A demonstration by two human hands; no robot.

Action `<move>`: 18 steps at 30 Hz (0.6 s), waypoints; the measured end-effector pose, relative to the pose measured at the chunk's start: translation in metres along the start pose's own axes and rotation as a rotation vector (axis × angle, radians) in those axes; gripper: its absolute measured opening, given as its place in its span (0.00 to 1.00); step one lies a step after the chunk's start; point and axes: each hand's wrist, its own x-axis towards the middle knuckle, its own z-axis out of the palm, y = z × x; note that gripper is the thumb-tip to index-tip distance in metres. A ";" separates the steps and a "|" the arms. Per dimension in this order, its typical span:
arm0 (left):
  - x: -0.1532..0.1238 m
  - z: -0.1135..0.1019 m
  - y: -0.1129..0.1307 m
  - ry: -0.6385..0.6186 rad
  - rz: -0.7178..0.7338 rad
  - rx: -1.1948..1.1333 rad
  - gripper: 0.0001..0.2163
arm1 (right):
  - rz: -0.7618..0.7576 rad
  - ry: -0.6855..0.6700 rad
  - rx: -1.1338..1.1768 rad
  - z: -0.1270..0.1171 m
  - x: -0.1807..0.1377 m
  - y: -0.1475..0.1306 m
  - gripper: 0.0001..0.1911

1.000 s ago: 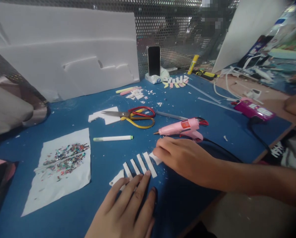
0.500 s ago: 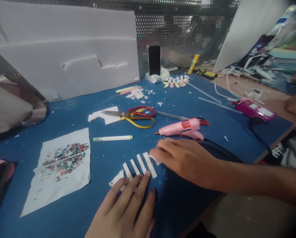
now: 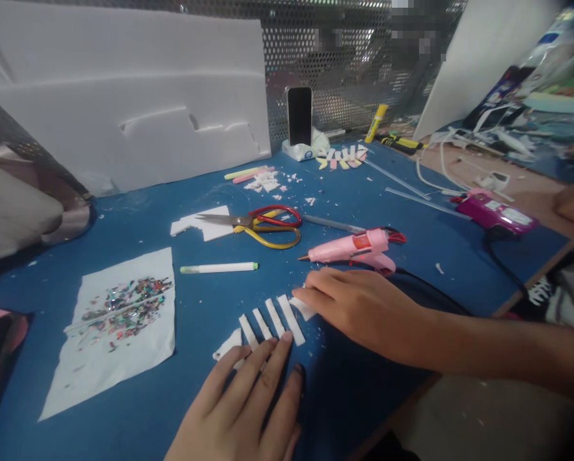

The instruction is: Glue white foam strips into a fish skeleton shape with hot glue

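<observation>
Several narrow white strips (image 3: 276, 318) lie side by side on the blue tabletop, like the ribs of a fish skeleton. At their left end is a pointed white piece (image 3: 228, 346) with a small hole. My left hand (image 3: 248, 400) rests flat with its fingers spread, fingertips touching the lower ends of the strips. At the right end, the bent fingers of my right hand (image 3: 349, 307) hold a small white wedge-shaped piece (image 3: 302, 308), partly hidden beneath them. Just beyond that hand lies a pink hot glue gun (image 3: 354, 248), its nozzle pointing left.
Scissors (image 3: 255, 224) with red and yellow handles lie on a white offcut. A green-tipped white pen (image 3: 220, 267) and a paper sheet (image 3: 157, 346) with shiny flakes are on the left. Behind stand a phone (image 3: 299, 116) and a finished-looking strip shape (image 3: 343, 157). A purple power strip (image 3: 496, 212) sits right.
The white wedge-shaped piece shows a little more under my right fingers, which have shifted very slightly. My left hand stays in place.
</observation>
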 end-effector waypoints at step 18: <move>0.003 0.000 0.003 0.027 -0.008 0.011 0.11 | 0.013 -0.025 0.076 -0.003 -0.005 0.004 0.15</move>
